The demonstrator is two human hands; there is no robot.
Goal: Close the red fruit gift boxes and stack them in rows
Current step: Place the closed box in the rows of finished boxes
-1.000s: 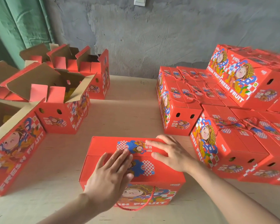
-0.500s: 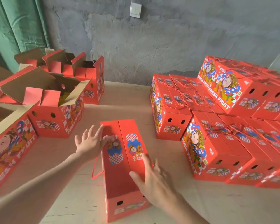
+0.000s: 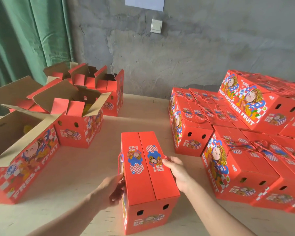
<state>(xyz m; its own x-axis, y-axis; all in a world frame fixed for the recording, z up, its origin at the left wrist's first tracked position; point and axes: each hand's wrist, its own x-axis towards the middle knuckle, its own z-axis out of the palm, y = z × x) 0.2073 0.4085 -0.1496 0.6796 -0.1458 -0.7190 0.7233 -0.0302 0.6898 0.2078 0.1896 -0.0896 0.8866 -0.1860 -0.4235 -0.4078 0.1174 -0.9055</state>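
Observation:
A closed red fruit gift box sits between my hands near the front of the table, its short end toward me. My left hand grips its left side, near the red cord handle. My right hand grips its right side, with the thumb on the top flap. Closed red boxes stand in rows at the right, with a second layer on top at the far right. Open boxes with raised flaps stand at the left.
The pale wooden table runs back to a grey concrete wall with a light switch. A green curtain hangs at the back left. A large open box stands at the near left edge.
The box was turned from lying crosswise to pointing away from me. My hands went from pressing flat on its top to gripping its two sides. The view tilted upward.

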